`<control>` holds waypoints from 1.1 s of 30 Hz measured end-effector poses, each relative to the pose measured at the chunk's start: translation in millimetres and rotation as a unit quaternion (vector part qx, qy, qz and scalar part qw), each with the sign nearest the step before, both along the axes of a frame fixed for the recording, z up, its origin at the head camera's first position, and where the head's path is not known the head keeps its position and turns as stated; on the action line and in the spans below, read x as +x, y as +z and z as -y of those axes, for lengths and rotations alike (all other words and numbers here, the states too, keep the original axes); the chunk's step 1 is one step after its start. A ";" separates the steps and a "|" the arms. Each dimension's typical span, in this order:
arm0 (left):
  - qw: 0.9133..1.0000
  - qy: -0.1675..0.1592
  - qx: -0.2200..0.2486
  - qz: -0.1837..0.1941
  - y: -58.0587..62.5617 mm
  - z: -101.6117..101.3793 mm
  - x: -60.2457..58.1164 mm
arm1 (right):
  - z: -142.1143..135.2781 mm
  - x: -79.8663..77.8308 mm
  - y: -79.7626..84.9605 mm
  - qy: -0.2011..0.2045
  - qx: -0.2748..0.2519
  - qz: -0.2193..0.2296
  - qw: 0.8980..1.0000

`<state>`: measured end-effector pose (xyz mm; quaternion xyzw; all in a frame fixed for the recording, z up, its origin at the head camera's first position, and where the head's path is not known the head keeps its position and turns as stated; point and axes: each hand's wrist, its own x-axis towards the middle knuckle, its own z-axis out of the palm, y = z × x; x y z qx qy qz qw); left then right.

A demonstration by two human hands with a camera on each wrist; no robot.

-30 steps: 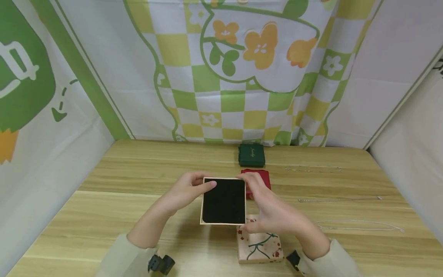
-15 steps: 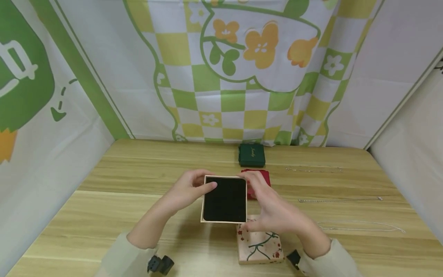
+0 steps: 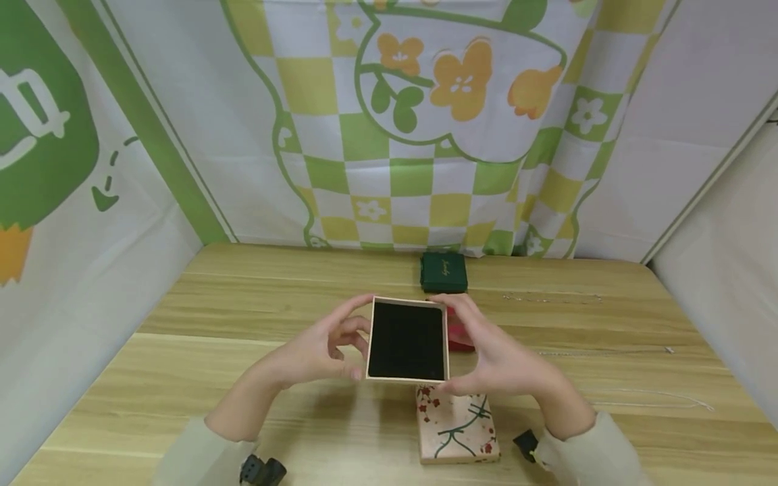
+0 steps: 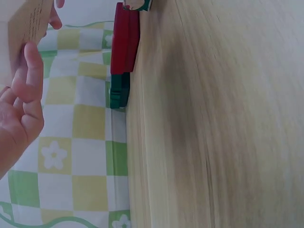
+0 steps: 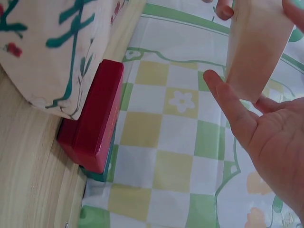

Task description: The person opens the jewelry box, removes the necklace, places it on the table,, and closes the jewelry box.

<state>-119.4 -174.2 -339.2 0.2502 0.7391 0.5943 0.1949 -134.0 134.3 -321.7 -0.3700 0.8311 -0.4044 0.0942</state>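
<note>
A square cream jewelry box (image 3: pixel 407 341) with a black lining is held above the table, its lined side facing the head camera. My left hand (image 3: pixel 316 351) holds its left side, with thumb and index finger at the corners and the other fingers curled. At the right side, my right hand (image 3: pixel 498 354) grips the far and near corners between fingers and thumb. Small print shows on the underside of the box (image 4: pixel 31 23) in the left wrist view. Below the right hand, a flat cream box piece (image 3: pixel 456 432) with a red-blossom branch print lies on the table.
Behind the held box sits a red box (image 3: pixel 460 339), partly hidden by it and the right hand. A dark green box (image 3: pixel 444 271) stands farther back. Three thin chains (image 3: pixel 550 298) lie spread out at the right. A checked flower curtain (image 3: pixel 413 175) closes the back.
Both hands have shifted the jewelry box slightly right and away. The left thumb has moved from the black lining down to the near left corner; the left fingers have spread.
</note>
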 end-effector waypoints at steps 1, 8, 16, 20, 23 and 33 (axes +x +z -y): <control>1.000 -0.007 -0.006 -0.005 0.0 -0.1 0.5 | -1.0 -0.1 0.0 0.005 -0.001 0.000 1.000; 0.998 -0.007 -0.041 -0.055 -1.1 -5.1 3.4 | -4.3 -0.2 0.2 0.023 -0.005 -0.015 1.000; 0.992 0.013 -0.070 -0.106 -2.8 -16.0 6.4 | -5.5 0.3 1.3 0.020 0.001 -0.016 1.000; 0.993 0.008 -0.063 -0.095 -3.6 -20.4 7.1 | -5.5 0.7 1.4 0.032 -0.001 -0.018 0.999; 0.997 -0.008 -0.037 -0.073 -3.9 -22.3 7.8 | -5.5 1.3 1.1 0.037 -0.001 -0.019 0.999; 0.999 -0.012 0.029 -0.028 -6.1 -24.7 10.0 | -4.5 4.0 4.1 0.026 0.004 -0.015 1.000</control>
